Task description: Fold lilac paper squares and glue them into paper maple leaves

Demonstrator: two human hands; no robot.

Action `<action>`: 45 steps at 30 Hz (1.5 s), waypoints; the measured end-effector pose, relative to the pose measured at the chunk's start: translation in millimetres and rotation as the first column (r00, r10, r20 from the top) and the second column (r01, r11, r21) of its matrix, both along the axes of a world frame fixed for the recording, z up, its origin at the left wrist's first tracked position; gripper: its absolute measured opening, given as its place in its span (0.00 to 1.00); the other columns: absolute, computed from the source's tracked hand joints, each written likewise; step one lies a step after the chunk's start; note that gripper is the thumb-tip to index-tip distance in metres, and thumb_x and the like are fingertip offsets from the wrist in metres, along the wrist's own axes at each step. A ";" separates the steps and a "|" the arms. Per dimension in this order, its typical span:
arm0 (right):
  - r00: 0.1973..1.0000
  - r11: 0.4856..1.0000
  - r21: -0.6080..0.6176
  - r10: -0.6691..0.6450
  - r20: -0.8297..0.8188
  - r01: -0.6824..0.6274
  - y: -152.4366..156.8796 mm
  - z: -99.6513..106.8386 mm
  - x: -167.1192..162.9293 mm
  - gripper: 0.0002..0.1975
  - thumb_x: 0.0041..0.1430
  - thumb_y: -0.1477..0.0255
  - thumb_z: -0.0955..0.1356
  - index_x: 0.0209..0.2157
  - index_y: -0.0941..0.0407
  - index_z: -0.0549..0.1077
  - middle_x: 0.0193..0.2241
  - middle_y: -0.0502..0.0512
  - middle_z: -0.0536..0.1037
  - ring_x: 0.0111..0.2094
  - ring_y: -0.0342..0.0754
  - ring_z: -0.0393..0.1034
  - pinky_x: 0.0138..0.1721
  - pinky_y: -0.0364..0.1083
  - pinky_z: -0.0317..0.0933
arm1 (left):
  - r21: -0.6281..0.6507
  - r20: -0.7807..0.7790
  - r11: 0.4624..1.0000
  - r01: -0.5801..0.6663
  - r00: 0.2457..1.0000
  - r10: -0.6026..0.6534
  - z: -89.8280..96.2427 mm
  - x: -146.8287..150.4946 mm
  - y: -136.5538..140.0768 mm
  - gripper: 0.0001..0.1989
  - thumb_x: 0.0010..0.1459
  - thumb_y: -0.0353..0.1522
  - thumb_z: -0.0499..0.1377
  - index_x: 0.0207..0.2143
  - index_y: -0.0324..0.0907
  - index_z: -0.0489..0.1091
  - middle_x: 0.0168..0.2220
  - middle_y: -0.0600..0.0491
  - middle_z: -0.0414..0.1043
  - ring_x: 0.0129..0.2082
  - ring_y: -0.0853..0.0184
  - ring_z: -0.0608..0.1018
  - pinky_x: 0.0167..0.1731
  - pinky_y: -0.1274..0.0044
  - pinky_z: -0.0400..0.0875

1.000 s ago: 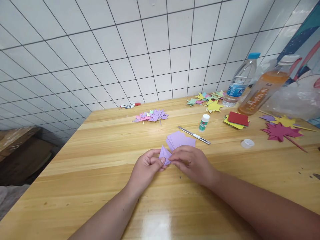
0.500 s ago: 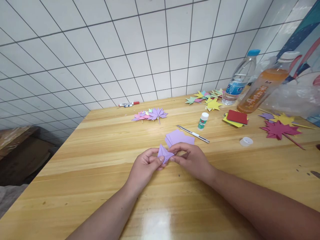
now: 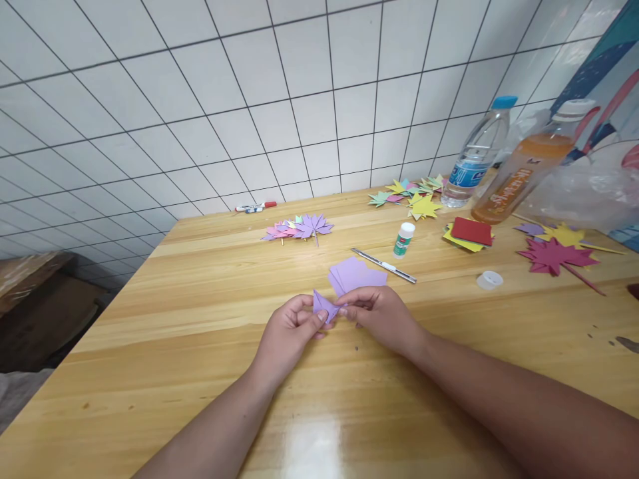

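Note:
A small folded purple paper [image 3: 324,307] is held between both hands above the wooden table [image 3: 164,319]. My left hand [image 3: 294,326] grips its left and lower part, the thumb lying on top and the fingers beneath. At its right corner, my right hand [image 3: 382,314] pinches the paper between thumb and fingers. Just beyond the hands lies a fanned stack of purple paper sheets [image 3: 357,274], partly covered by the right hand. Behind that rests a utility knife [image 3: 383,265], with a glue stick [image 3: 404,240] standing upright past it.
Paper leaves [image 3: 312,227] lie at the back, and a dark red leaf [image 3: 556,256] at the right. Red and yellow paper squares [image 3: 469,233] are near a clear cap [image 3: 490,280]. A water bottle [image 3: 472,163] and an orange drink bottle [image 3: 524,169] stand at back right.
The right-hand fingers have closed in on the paper's right corner, which now looks narrower and more covered. The folded paper has tilted slightly; the left hand keeps its grip.

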State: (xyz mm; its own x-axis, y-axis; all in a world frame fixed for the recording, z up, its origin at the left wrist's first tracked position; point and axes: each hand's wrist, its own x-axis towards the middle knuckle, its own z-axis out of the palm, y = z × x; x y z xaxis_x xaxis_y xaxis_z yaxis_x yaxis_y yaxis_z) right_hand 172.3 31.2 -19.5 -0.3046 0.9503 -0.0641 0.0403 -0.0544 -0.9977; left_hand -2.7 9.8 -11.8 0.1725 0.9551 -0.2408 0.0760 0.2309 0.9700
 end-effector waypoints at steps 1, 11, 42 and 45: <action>1.000 1.000 0.018 -0.007 0.006 0.007 0.0 -1.3 0.1 0.08 0.46 0.69 0.70 0.30 0.58 0.77 0.26 0.52 0.79 0.27 0.43 0.71 0.27 0.41 0.63 | -0.001 0.003 1.000 0.005 1.000 -0.005 0.3 -0.1 -0.1 0.14 0.50 0.38 0.61 0.35 0.39 0.68 0.27 0.50 0.76 0.30 0.67 0.77 0.30 0.79 0.68; 0.894 0.877 0.478 -0.169 0.414 -0.055 -5.0 -0.9 5.1 0.07 0.51 0.76 0.67 0.32 0.52 0.75 0.28 0.49 0.75 0.26 0.41 0.66 0.27 0.40 0.58 | 0.093 -0.024 0.992 0.083 0.996 -0.081 0.3 6.9 -3.4 0.14 0.49 0.34 0.62 0.38 0.39 0.66 0.30 0.52 0.75 0.30 0.69 0.75 0.32 0.80 0.65; 0.922 0.911 0.386 -0.017 0.387 -0.145 -6.0 5.2 1.7 0.04 0.48 0.77 0.67 0.27 0.56 0.73 0.20 0.45 0.70 0.21 0.37 0.59 0.23 0.37 0.53 | 0.172 -0.082 0.983 0.057 0.996 -0.044 1.2 6.0 -5.3 0.10 0.54 0.38 0.56 0.33 0.40 0.66 0.30 0.53 0.69 0.30 0.70 0.71 0.29 0.80 0.65; 0.933 0.912 0.376 0.020 0.358 -0.164 -7.1 3.6 1.4 0.05 0.48 0.78 0.66 0.28 0.56 0.73 0.22 0.46 0.71 0.22 0.37 0.61 0.23 0.37 0.54 | 0.161 -0.137 0.987 0.024 0.991 -0.002 -0.1 5.7 -2.9 0.11 0.54 0.39 0.56 0.30 0.39 0.68 0.26 0.53 0.69 0.27 0.71 0.70 0.28 0.80 0.66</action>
